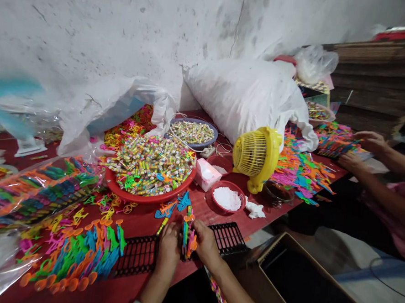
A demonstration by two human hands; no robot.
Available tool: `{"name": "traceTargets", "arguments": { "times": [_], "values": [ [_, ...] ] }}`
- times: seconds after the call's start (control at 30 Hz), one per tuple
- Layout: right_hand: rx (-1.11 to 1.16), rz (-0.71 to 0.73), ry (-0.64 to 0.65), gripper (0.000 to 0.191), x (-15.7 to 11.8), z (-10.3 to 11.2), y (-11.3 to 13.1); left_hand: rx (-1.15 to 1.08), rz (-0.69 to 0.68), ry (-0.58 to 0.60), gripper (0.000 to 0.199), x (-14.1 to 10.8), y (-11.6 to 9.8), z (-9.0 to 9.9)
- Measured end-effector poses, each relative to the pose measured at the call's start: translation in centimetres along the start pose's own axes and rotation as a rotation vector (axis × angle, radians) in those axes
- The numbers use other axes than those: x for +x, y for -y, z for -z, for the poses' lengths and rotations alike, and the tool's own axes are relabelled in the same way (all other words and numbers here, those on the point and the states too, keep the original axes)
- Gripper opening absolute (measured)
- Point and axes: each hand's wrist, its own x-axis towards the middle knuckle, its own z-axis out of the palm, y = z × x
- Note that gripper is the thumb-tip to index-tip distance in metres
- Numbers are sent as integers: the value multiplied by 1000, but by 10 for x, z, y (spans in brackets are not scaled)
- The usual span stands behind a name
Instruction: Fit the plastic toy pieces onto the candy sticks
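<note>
At the table's front edge my left hand [170,243] and my right hand [205,243] are close together, fingers closed around a small upright bunch of coloured plastic toys [189,235] in orange, blue, pink and yellow. My fingertips are partly hidden. A black slatted plastic rack [137,256] extends left of my left hand, and a similar black rack section [228,237] shows beyond my right hand. Just behind my hands lie blue plastic pieces [183,200] and a yellow wrapped tube [162,226]. Rows of coloured toys with orange round ends [76,253] lie at left.
Behind stands a red basin [144,198] heaped with wrapped tubes, beside a small red basket [216,207] with white material. A yellow fan [255,157] stands right of it. An open cardboard box [280,275] is below right. A co-worker's hands [360,149] work at far right.
</note>
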Motion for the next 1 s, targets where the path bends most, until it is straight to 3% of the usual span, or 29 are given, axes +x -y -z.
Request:
{"name": "traceTargets", "arguments": {
  "times": [0.33, 0.63, 0.83, 1.0],
  "values": [
    [69, -32, -9, 12, 3, 4, 5, -12, -14, 27, 28, -1, 4, 1],
    [57, -30, 46, 12, 35, 25, 1, -14, -15, -7, 30, -1, -5, 5],
    [80, -207, -90, 15, 12, 29, -11, -27, -6, 18, 32, -1, -8, 7],
    [204, -215, -58, 12, 4, 25, -13, -20, 21, 44, 32, -1, -6, 6]
  ]
}}
